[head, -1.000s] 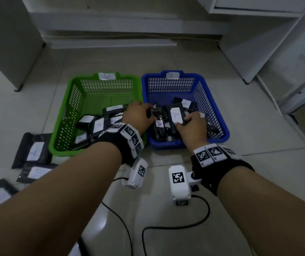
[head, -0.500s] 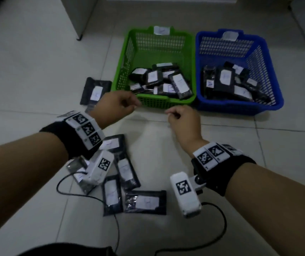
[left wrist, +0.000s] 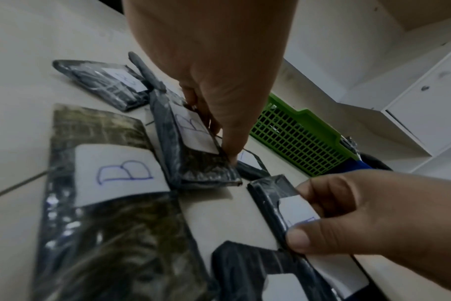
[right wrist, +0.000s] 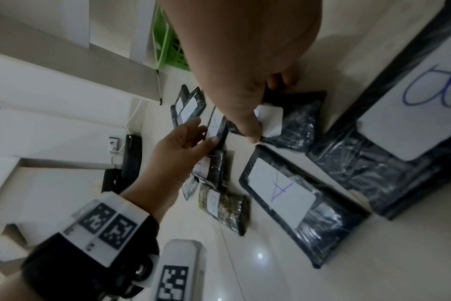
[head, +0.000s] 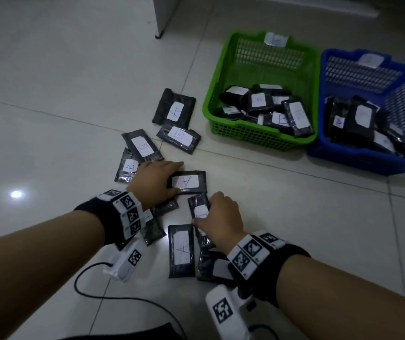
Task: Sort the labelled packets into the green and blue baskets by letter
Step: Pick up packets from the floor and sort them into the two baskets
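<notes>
- Black packets with white lettered labels lie flat, scattered on the floor before me.
- My left hand (head: 155, 182) holds the A packet (head: 188, 182).
- My right hand (head: 221, 217) pinches a small packet (head: 198, 207).
- Green basket (head: 258, 137) at one o'clock, part-filled; blue basket (head: 358, 160) touching it at two.

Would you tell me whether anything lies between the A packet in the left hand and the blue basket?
Nothing visible lies on the floor between the A packet, gripped by the left hand, and the blue basket. The green basket sits just beside that line, off the path.
</notes>
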`<state>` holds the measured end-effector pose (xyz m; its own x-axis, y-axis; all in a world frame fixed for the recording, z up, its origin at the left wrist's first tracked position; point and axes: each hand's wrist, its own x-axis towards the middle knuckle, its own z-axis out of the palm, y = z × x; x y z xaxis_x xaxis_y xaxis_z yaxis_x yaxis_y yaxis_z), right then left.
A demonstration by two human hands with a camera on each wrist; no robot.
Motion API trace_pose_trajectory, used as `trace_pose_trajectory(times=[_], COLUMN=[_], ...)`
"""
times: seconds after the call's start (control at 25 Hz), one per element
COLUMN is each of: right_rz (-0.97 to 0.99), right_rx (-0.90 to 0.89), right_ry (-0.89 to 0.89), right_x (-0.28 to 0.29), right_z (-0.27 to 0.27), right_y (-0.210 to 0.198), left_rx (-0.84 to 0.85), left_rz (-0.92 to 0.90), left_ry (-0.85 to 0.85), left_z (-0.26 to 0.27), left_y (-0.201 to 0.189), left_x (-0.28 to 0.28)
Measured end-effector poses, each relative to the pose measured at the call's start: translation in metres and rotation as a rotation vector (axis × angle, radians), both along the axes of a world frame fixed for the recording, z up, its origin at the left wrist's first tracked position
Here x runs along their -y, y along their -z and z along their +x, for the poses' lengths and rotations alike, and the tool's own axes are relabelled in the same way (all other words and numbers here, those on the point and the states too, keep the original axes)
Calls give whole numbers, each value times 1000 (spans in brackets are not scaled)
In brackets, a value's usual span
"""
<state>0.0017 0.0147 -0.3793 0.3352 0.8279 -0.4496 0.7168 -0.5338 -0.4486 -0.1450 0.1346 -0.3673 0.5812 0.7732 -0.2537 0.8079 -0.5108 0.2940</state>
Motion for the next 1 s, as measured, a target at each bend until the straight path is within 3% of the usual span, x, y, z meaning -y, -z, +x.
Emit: trace_pose_trajectory(times=[0.2,0.4,0.56,0.76,1.0], right_rz=[87,398,590,508,502], right_rx=[-184,-375,-216,-63,-115], right_ry=[87,418,432,392,308], right_x=[-20,-47,-77,-111,-121], right_z=[30,78,127,181,201], right_y=[-14,-67,-84,-91,-73], left_rx=[-96,131,339,832,995], left_rz=[-33,-206,-275,-697,-785], left_ry=[-5,-51,-178,-411,-510], left_z=[15,42,70,107,151], left_y=[-9,-38,-55,-72,-83], left_x=[-18,-31,-35,-29,-31])
